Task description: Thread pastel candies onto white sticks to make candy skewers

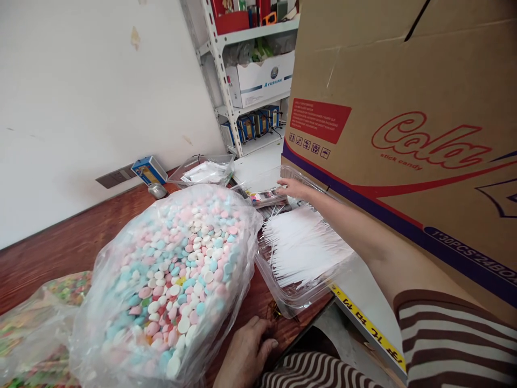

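Observation:
My right hand [291, 188] reaches forward over the far end of a clear plastic tray, fingers apart, beside a stack of printed cards or packets [269, 198]. Nothing is visibly held in it. White sticks [301, 245] fill a nearer clear tray [288, 307] under my right forearm. My left hand [249, 345] rests near the table's front edge, between the candy bag and that tray, its fingers bent slightly and apart, with no object visible in them. A large clear bag [248, 215] full of pink, blue and white candies [181, 275] stands open to the left.
A second bag of coloured candies [36, 334] lies at the left. A tall cardboard box [363, 70] borders the right side. Behind are a clear bin [208, 171], a blue box [149, 171], a silver mouse [157, 190] and a white shelf [258, 33].

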Motion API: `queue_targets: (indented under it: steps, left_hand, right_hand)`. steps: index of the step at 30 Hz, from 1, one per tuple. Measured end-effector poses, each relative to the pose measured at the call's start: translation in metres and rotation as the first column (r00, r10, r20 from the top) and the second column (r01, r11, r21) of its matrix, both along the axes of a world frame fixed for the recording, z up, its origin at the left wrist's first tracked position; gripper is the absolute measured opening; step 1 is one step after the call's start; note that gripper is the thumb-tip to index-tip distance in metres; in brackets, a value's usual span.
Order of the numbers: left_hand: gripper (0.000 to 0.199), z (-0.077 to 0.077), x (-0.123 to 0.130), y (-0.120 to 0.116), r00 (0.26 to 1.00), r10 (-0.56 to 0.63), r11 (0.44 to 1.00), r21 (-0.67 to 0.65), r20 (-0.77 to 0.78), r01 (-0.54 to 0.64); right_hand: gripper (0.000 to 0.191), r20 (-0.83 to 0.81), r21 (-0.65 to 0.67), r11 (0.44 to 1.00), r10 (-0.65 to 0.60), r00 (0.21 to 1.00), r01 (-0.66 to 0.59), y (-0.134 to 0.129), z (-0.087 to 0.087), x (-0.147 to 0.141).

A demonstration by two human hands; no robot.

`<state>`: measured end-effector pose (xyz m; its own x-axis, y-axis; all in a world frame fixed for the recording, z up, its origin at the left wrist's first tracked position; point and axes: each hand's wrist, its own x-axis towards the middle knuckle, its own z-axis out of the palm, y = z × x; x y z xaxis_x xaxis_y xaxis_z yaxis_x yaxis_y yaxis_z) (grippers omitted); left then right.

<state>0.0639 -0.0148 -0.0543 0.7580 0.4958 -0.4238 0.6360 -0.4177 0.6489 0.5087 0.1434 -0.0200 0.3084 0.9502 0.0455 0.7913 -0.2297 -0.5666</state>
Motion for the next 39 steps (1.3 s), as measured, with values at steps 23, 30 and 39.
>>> queue_targets:
  steps: [23, 30, 39]
  left_hand:
    - [0.03, 0.004, 0.006, 0.001, 0.999, 0.043, 0.998, -0.039, -0.018, -0.044]
    - [0.033, 0.006, 0.008, 0.002, 0.999, 0.048, 0.998, -0.048, -0.022, -0.049]
    - [0.024, 0.024, 0.001, 0.0, 0.991, 0.002, 0.994, -0.11, 0.131, 0.013]
  right_hand:
    - [0.035, -0.123, 0.033, 0.998, 0.05, 0.991, -0.046, 0.062, 0.005, -0.056]
    - [0.03, -0.388, 0.221, 0.971, 0.169, 0.906, -0.086, 0.071, 0.012, -0.085]
    - [0.037, -0.738, 0.41, 0.903, 0.248, 0.628, 0.125, 0.075, 0.079, -0.108]
